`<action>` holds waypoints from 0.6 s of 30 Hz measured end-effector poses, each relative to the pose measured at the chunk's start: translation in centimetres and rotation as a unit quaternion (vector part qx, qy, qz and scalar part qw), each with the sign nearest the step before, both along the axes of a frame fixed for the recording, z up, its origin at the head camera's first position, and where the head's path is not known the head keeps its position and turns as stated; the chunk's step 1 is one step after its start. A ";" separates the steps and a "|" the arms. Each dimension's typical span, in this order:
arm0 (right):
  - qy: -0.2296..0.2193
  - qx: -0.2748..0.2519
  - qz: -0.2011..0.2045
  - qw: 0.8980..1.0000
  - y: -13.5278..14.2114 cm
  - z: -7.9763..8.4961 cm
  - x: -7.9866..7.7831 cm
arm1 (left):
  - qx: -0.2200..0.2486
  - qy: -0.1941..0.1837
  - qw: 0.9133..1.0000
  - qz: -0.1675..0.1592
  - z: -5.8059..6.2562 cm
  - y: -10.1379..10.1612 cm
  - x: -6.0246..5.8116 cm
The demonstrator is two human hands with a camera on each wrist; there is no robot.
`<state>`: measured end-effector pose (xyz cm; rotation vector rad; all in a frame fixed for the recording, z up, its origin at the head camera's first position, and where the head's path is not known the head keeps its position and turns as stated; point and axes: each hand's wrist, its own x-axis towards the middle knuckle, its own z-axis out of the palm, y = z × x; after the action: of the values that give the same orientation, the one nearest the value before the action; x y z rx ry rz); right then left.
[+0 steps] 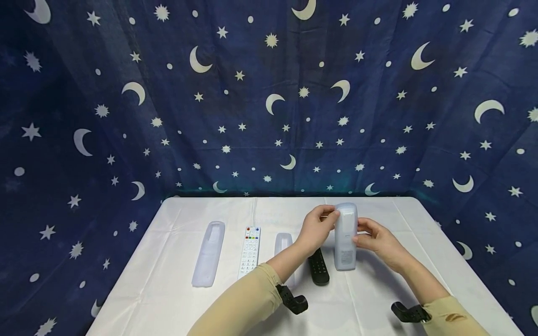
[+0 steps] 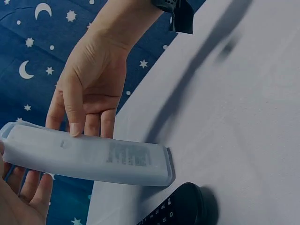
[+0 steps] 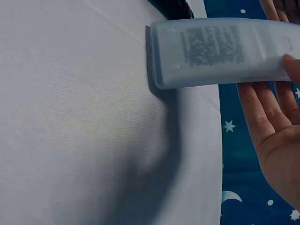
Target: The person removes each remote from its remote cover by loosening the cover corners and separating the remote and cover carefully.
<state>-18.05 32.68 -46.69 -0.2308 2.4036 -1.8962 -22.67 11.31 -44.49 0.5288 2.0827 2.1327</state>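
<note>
In the head view, a remote control in a translucent cover (image 1: 346, 238) stands nearly upright over the right part of the table. Its back faces me, and a printed label shows through near the lower end. My left hand (image 1: 316, 227) pinches its upper left edge. On the other side, my right hand (image 1: 381, 243) holds the right edge, thumb on the back and fingers behind. A black remote (image 1: 319, 269) lies just left of it, partly under my left wrist. The right wrist view shows the cover (image 3: 211, 54) wrapped round the lower end.
An unfilled translucent cover (image 1: 208, 255) lies at the left of the white-clothed table (image 1: 155, 280). Beside it is a white remote (image 1: 250, 247) with coloured buttons. Another translucent cover (image 1: 283, 241) sits partly behind my left forearm. A starry curtain (image 1: 252, 116) hangs behind.
</note>
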 end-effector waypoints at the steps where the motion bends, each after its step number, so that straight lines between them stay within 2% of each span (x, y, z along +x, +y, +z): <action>1: 0.002 0.004 0.004 1.000 0.0 0.2 0.1 | 0.003 -0.004 1.000 0.000 0.1 0.0 0.0; 5: -0.002 0.022 0.002 1.000 0.2 1.0 0.2 | 0.017 -0.023 1.000 -0.005 0.3 0.1 0.0; 9: -0.005 0.017 -0.015 1.000 0.2 2.0 0.0 | 0.030 -0.032 0.999 -0.009 0.3 0.2 0.0; 18: 0.044 0.015 -0.077 0.996 -0.4 3.7 -0.6 | 0.032 -0.057 0.998 -0.021 0.6 0.2 0.1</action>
<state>-18.70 32.30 -42.98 -0.1334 2.5746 -1.9500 -22.57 11.55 -43.88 0.4439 1.9321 2.1592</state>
